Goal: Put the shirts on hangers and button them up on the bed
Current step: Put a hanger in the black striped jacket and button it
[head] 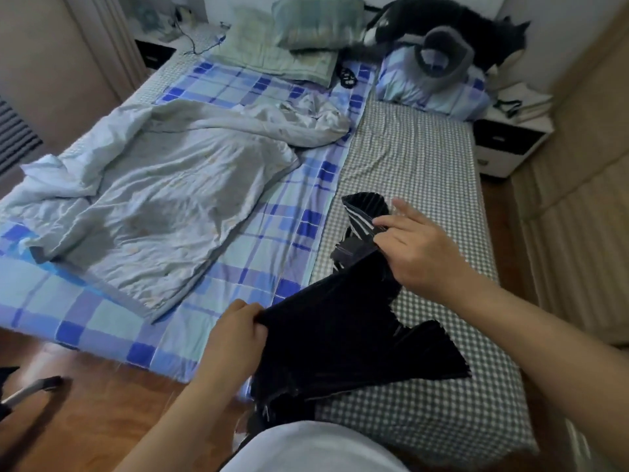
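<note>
Bed (418,158): checked sheet on R side, blue plaid sheet w/ rumpled pale quilt (163,185) on L. Cat (452,25) at head end by pillows. Dark shirt (340,328) held up over near R part of bed, lower end drooping toward edge. R hand (418,247) pinches its striped collar end; L hand (235,338) grips fabric lower down. Hands apart, shirt stretched btwn them.

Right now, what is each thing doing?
Dark shirt: held up over the bed, not on a hanger.
Left hand: grips the shirt's edge.
Right hand: pinches its striped part.
Quilt: rumpled.
Cat: on the pillows.
</note>
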